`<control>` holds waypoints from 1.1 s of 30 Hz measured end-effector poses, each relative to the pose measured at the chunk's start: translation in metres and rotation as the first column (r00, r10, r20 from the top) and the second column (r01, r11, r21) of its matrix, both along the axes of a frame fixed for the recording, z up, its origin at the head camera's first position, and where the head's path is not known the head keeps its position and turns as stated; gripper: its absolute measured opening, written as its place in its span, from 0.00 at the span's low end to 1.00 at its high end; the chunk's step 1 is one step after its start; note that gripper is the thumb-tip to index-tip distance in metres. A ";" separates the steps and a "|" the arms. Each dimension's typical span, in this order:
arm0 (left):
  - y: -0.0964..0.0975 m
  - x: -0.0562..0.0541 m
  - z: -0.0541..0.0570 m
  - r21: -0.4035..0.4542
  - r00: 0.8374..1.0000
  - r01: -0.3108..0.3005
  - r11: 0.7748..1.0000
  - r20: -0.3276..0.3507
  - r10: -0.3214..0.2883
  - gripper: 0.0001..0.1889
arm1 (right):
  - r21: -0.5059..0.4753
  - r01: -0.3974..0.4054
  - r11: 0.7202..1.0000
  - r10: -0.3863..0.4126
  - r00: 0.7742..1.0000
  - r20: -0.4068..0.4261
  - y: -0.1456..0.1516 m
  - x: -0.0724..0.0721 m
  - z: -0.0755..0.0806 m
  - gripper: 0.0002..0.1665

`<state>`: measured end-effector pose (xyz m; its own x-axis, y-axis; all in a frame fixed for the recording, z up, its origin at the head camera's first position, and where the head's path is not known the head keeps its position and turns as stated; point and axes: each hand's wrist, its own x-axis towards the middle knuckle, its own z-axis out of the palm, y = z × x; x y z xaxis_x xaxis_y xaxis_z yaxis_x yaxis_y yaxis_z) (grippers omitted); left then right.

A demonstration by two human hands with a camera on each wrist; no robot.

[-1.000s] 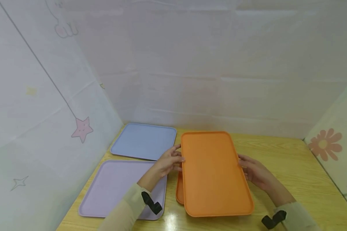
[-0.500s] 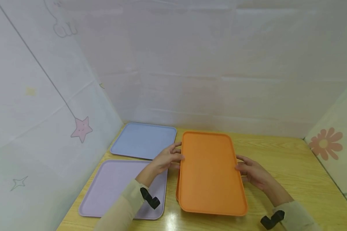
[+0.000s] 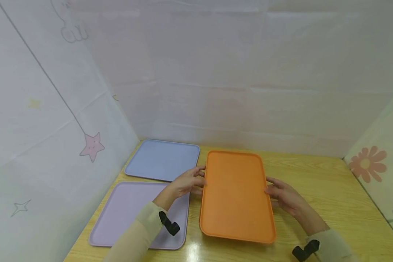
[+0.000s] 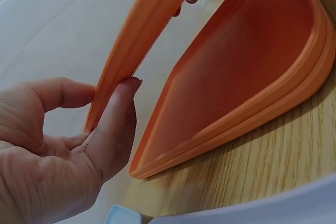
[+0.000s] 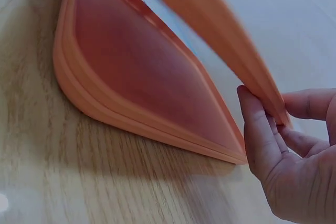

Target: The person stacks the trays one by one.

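An orange rectangular tray [image 3: 237, 196] is held between my two hands, raised above a stack of orange trays [image 4: 236, 77] that shows in both wrist views. My left hand [image 3: 185, 183] pinches its left long edge, thumb on the upper side and fingers beneath. On the opposite edge my right hand [image 3: 286, 198] pinches the rim the same way. In the head view the held tray hides nearly all of the stack under it. In the right wrist view the lower orange trays [image 5: 142, 66] lie nested on the wooden table, a gap separating them from the held one.
A lilac tray [image 3: 127, 214] lies on the wooden table [image 3: 317, 174] at the left, partly under my left forearm. Behind it rests a blue tray [image 3: 163, 158]. White patterned sheets [image 3: 235, 72] wall the table at the back and both sides.
The held orange tray has moved slightly left and lower, now covering the stack that showed at its left edge before. Both hands moved with it, keeping their grip.
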<state>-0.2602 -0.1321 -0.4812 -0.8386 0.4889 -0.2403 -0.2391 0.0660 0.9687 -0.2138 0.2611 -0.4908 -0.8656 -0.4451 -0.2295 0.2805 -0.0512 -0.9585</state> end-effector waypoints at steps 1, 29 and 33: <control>0.000 -0.001 -0.001 -0.001 1.000 -0.006 1.000 -0.002 0.006 0.45 | 0.007 0.006 1.000 -0.006 1.000 0.000 -0.001 0.000 0.000 0.46; 0.010 -0.029 -0.020 -0.069 1.000 -0.028 0.997 -0.016 0.027 0.44 | 0.216 0.102 0.971 -0.106 0.994 0.004 -0.002 -0.029 -0.019 0.46; 0.011 -0.030 -0.021 -0.087 0.999 -0.025 0.996 -0.023 0.024 0.44 | 0.244 0.114 0.963 -0.117 0.993 0.000 -0.003 -0.031 -0.022 0.46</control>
<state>-0.2906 -0.1208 -0.5024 -0.8555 0.4462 -0.2627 -0.2208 0.1447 0.9645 -0.2452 0.2579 -0.5125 -0.9036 -0.2717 -0.3311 0.2999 0.1505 -0.9420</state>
